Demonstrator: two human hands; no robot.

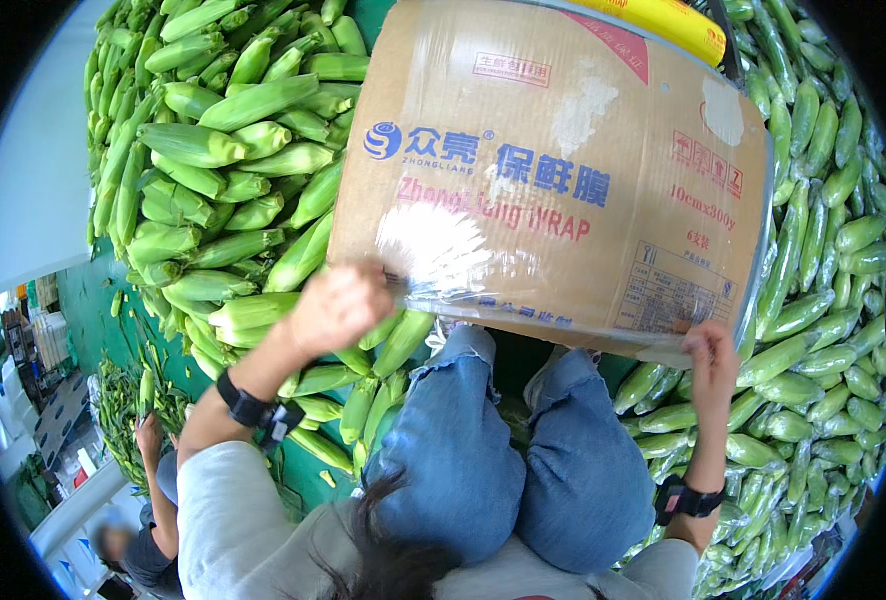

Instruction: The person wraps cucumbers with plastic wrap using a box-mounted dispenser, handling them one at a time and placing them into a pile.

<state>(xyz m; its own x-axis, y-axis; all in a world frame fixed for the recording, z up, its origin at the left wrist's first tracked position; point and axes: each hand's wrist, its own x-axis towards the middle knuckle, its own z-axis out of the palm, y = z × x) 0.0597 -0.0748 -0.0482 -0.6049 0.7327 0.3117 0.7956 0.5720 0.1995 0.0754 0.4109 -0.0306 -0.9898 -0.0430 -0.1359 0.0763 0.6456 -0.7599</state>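
In front of my knees lies a large cardboard carton (480,105), bearing printed writing and covered by glossy clear plastic film (443,259). My left hand (347,306) is at its near left corner, blurred by motion with the fingers curled. Whether it grips anything is hard to tell. At the near right corner, my right hand (711,349) has thumb and fingers pinched together on the edge of the film. Husk-on corn cobs (195,146) are heaped to the left of the carton. Film-wrapped cobs (795,382) are piled on the right.
A yellow wrap box (660,28) lies along the carton's far edge. Loose cobs (356,409) rest between my left arm and leg on the green floor (105,300). At the lower left another person's hand (148,435) holds a cob beside a heap of husks (116,409).
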